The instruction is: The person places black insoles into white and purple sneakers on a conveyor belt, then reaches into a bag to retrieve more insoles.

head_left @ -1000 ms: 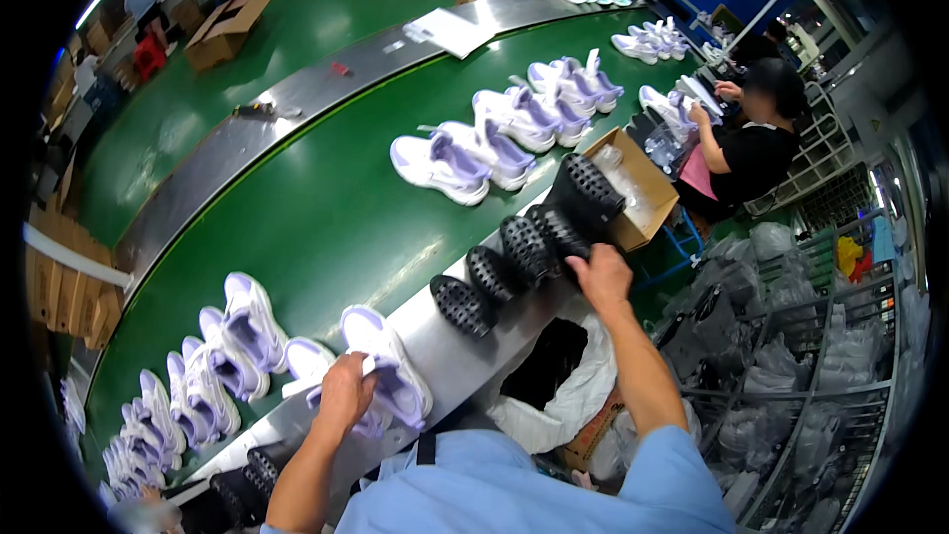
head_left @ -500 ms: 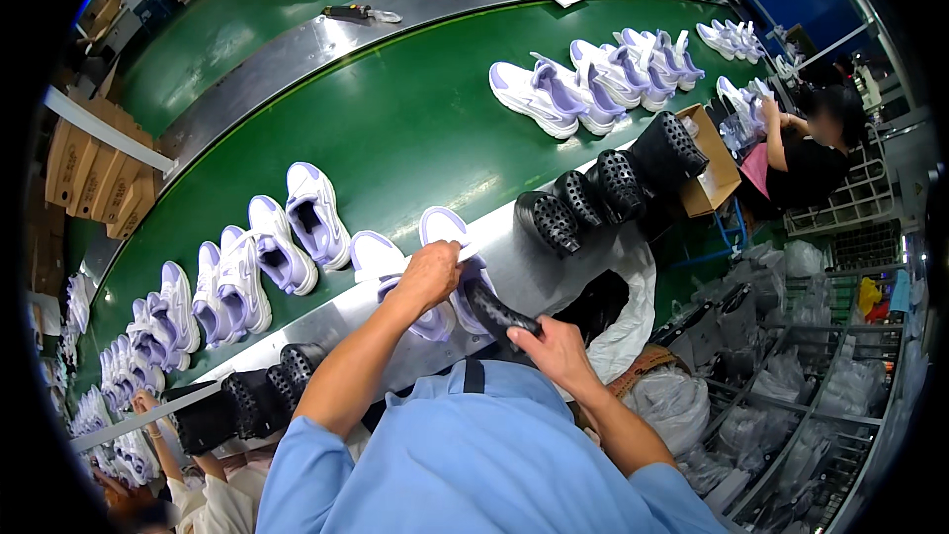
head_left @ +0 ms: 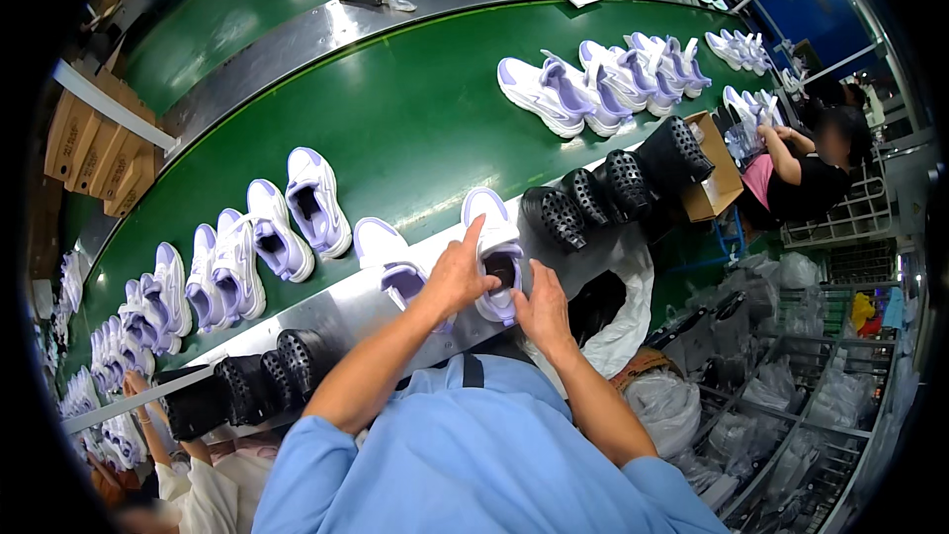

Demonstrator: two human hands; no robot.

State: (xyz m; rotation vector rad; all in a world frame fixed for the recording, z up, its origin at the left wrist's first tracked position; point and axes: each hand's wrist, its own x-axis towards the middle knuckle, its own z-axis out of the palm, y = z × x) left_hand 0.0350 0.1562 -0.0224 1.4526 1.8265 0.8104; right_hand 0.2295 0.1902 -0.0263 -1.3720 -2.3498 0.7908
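A white and lavender sneaker [head_left: 485, 206] lies toe away from me on the metal ledge. Its opening is dark inside; whether a black form sits in there, I cannot tell. My left hand [head_left: 459, 275] is at its left side, index finger stretched up along it and thumb spread towards the opening. On the other side, my right hand [head_left: 544, 309] is beside the heel, thumb and fingers apart. Both hands are open. A matching sneaker [head_left: 381, 242] lies just left, partly behind my left hand and forearm.
Black studded forms stand in a right group [head_left: 625, 186] and a left group [head_left: 301, 361]. More sneakers line the green belt [head_left: 415, 119] on both sides. A cardboard box [head_left: 727, 173] and a person [head_left: 806, 173] are at right; another person's hands show at lower left.
My right hand held a black studded form at the sneaker's opening; it no longer shows in that hand. The sneaker has shifted right and turned more upright. My left hand has let go of its upper.
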